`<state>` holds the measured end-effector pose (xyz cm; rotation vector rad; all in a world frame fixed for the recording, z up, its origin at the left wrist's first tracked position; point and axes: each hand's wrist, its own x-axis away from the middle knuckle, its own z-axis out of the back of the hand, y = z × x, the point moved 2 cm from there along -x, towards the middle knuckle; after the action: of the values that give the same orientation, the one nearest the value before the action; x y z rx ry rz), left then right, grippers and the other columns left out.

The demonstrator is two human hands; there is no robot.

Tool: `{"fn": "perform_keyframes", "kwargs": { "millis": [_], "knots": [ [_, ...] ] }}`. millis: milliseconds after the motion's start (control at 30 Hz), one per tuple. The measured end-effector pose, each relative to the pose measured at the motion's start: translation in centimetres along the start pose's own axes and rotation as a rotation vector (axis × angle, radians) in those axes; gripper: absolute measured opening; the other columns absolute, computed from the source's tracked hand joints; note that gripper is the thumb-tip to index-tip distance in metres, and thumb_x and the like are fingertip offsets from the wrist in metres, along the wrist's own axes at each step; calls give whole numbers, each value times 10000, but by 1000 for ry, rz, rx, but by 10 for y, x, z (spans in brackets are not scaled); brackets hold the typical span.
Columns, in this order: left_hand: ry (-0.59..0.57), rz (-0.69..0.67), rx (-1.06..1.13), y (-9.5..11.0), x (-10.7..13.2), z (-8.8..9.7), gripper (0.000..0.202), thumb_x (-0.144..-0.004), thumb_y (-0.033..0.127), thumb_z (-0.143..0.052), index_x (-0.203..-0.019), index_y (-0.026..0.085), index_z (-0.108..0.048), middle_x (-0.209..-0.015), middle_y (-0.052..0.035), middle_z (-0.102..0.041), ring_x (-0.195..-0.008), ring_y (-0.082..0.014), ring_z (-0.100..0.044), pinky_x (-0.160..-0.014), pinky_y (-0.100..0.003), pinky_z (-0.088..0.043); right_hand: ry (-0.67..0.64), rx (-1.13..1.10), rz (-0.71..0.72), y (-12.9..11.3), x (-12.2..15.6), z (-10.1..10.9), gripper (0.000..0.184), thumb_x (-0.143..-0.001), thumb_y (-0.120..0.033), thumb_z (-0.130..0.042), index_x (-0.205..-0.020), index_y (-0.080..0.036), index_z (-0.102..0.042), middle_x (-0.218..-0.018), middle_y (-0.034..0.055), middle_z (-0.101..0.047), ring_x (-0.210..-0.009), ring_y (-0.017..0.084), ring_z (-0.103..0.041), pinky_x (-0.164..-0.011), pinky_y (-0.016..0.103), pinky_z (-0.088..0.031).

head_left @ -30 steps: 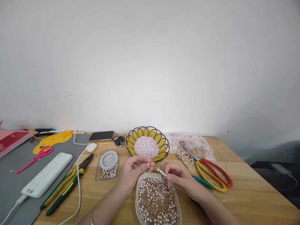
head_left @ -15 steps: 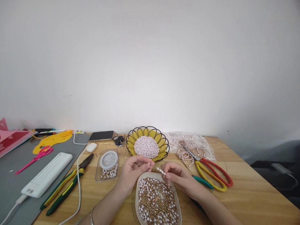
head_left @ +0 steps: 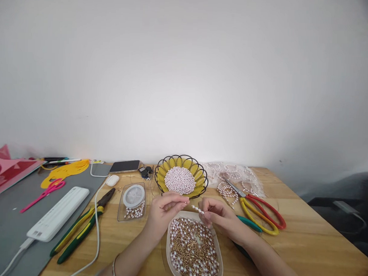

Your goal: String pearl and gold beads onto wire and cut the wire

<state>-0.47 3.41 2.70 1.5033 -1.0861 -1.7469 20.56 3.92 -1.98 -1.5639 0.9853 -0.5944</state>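
Over the near middle of the table, my right hand (head_left: 219, 217) is closed in a pinch on a short strand of pearl beads (head_left: 198, 209), whose free end points left. My left hand (head_left: 166, 212) faces it with thumb and forefinger pressed together at the tips. Whatever sits in that pinch is too small to make out. Below both hands is a cream tray (head_left: 168, 250) filled with mixed pearl and small gold beads (head_left: 195, 251). Just behind them stands a yellow basket with a black looped rim (head_left: 202, 177), holding many pale pink pearl beads (head_left: 180, 180).
Left of my hands lie a clear box with a thread spool (head_left: 133, 196), green-yellow pliers (head_left: 78, 231), a white cable and a power bank (head_left: 58, 214). Scissors with red and yellow handles (head_left: 260, 211), beaded strands (head_left: 227, 192) and teal-handled pliers (head_left: 249, 223) are at right.
My left fingertips have shifted slightly right, closer to the end of the strand. My right hand keeps its hold, almost still.
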Motion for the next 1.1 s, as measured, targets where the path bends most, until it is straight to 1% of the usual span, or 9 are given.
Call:
{"fn": "perform_keyframes", "kwargs": {
  "millis": [200, 433, 500, 567, 633, 700, 833, 933, 1100],
  "knots": [
    [-75, -59, -51, 2, 0, -1, 153, -883, 158, -750, -961, 249, -846, -922, -76, -823, -867, -187, -760, -781, -261, -610, 1, 20, -4, -1, -1, -1, 317, -901, -428, -762, -779, -192, -588, -654, -47, -558, -590, 118, -482, -608, 263, -358],
    [-20, 130, 104, -3, 6, -1, 361, -927, 352, -709, -1265, 233, -669, -1160, -115, -750, -1030, -228, -710, -828, -312, -596, 14, 51, 18, -2, -1, 0, 320, -875, -469, -780, -799, -187, -652, -722, -20, -600, -656, 135, -530, -653, 276, -395],
    [42, 149, 32, -3, 5, 1, 278, -916, 412, -704, -1090, 197, -683, -946, -64, -722, -824, -178, -665, -700, -250, -547, 36, 40, 41, -1, -1, 1, 327, -868, -482, -783, -798, -189, -655, -743, -13, -610, -667, 143, -539, -666, 288, -407],
    [48, 185, -77, -2, 4, 1, 306, -921, 457, -673, -811, 174, -631, -642, 31, -532, -582, -113, -488, -544, -201, -407, 59, 25, 63, -1, -1, 2, 327, -868, -490, -780, -802, -194, -656, -738, -11, -608, -673, 151, -543, -682, 302, -418],
    [-13, 230, -145, 0, 4, -1, 437, -934, 499, -623, -653, 180, -517, -544, 76, -322, -503, -92, -319, -480, -206, -264, 77, 4, 77, -1, -1, 3, 313, -874, -480, -777, -807, -199, -657, -731, -13, -606, -671, 153, -542, -690, 307, -421],
    [-101, 257, -169, 1, 5, -5, 469, -931, 520, -600, -625, 188, -473, -535, 82, -273, -490, -88, -267, -471, -219, -203, 88, -11, 81, -3, -2, 3, 297, -876, -461, -781, -805, -200, -658, -735, -15, -609, -662, 148, -537, -685, 305, -417],
    [-181, 212, -213, 3, 6, -11, 331, -912, 409, -632, -691, 175, -553, -573, 64, -394, -500, -89, -330, -486, -216, -250, 101, -36, 76, -4, -2, 2, 307, -856, -464, -800, -796, -200, -656, -723, -18, -615, -641, 145, -528, -661, 296, -406],
    [-244, 204, -228, 2, 6, -13, 127, -868, 285, -674, -843, 162, -664, -802, -11, -579, -632, -119, -510, -532, -201, -366, 95, -42, 58, -5, -2, 2, 306, -858, -463, -798, -802, -198, -657, -699, -23, -613, -641, 145, -531, -668, 293, -400],
    [-576, 101, -363, -5, 12, -18, 106, -869, 167, -704, -950, 198, -766, -942, -58, -752, -858, -198, -677, -789, -305, -514, 96, -30, 76, -4, -2, 3, 313, -877, -459, -782, -780, -195, -645, -683, -26, -600, -644, 144, -518, -670, 295, -377]
  ]
}}
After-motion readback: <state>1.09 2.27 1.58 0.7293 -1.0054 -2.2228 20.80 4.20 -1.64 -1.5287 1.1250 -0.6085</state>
